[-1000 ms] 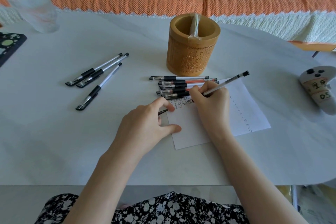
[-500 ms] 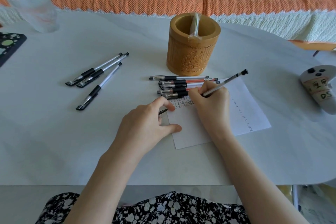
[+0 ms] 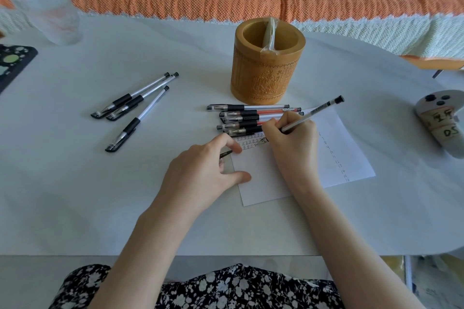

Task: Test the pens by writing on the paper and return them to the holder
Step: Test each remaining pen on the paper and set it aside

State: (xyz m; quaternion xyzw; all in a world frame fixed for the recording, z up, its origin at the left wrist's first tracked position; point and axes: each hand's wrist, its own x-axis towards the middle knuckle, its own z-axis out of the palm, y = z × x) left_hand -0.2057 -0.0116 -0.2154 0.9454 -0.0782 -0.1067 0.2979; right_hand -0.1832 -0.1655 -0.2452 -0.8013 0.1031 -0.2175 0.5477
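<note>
White paper [image 3: 339,153] lies right of centre in the frame on the worktop [image 3: 75,183], just below the wooden holder [image 3: 266,75]. The right hand [image 3: 291,143] pinches a pen [image 3: 311,114] in its fingers, tip at the rows of marks near the sheet's top edge. The left hand [image 3: 200,173] steadies the sheet's left edge with its thumb spread, its other fingers curled on what looks like a dark cap [image 3: 226,154]. The writing hand touches the pile of pens [image 3: 246,118], so a wide stroke could set them rolling, or the hand could smear wet ink.
</note>
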